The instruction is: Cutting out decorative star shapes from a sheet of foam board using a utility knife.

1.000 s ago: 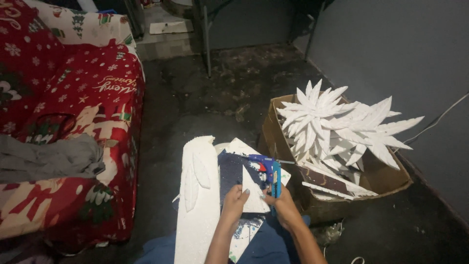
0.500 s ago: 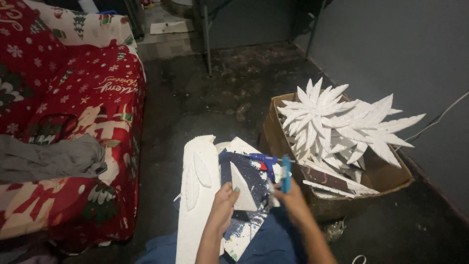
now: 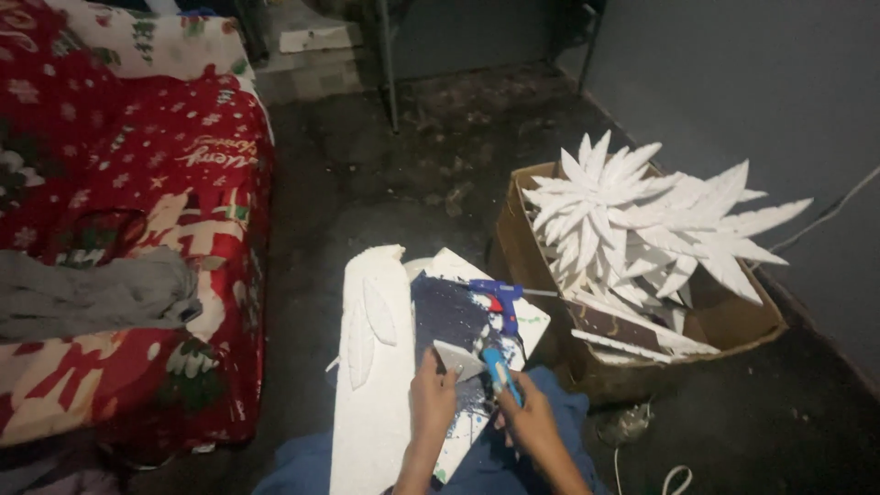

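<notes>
My left hand (image 3: 431, 396) pinches a small white foam piece (image 3: 458, 359) over a dark paint-spattered board (image 3: 447, 316) on my lap. My right hand (image 3: 530, 423) grips a slim blue-handled tool (image 3: 502, 374), its tip close to the foam piece. A blue glue gun (image 3: 500, 298) with a red trigger lies on the board just beyond both hands. A long white foam sheet (image 3: 371, 385) with a raised feather shape lies beside my left hand.
At the right stands a cardboard box (image 3: 733, 321) full of white spiky foam stars (image 3: 632, 206). A bed with a red patterned cover (image 3: 137, 183) and grey cloth (image 3: 92, 293) fills the left. Dark floor and a metal leg (image 3: 390, 73) lie ahead; a cord (image 3: 674, 477) trails lower right.
My right hand has drawn back and leftward, bringing the blue tool to the foam piece. My left hand has shifted slightly toward me. The glue gun stays on the board.
</notes>
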